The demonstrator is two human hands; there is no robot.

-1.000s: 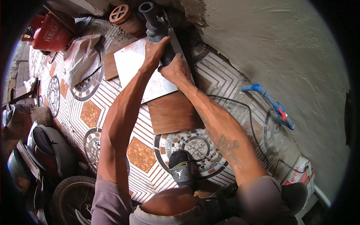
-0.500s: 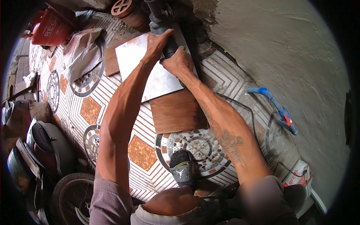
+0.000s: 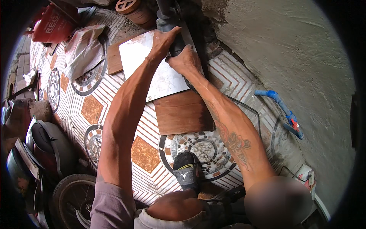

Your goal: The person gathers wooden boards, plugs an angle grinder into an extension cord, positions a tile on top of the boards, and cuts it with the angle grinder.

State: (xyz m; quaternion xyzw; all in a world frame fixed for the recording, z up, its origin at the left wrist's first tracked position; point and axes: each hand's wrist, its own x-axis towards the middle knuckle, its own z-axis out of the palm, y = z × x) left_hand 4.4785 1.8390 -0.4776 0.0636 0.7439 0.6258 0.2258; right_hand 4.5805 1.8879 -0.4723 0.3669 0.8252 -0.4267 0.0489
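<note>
Far ahead of me, my left hand (image 3: 164,41) and my right hand (image 3: 187,62) are both closed on a dark corded power tool, which looks like an angle grinder (image 3: 177,46). My left hand grips farther up its body and my right hand grips nearer to me. The tool lies along the right part of a white square tile (image 3: 167,84); its working end and disc I cannot make out. Under the tile a brown wood-look board (image 3: 183,116) sticks out at the near side and at the left.
A black cord (image 3: 249,108) runs behind my right forearm. Blue pipe (image 3: 276,99) with a red-handled valve stands by the rough grey wall (image 3: 289,49). Leftward are a motorcycle (image 3: 53,147), a white sack (image 3: 85,53) and a red container (image 3: 53,24). A terracotta pot-like piece (image 3: 137,15) sits beyond.
The whole view has shifted slightly. Both hands keep their hold on the angle grinder, and the tile and board show no clear movement of their own.
</note>
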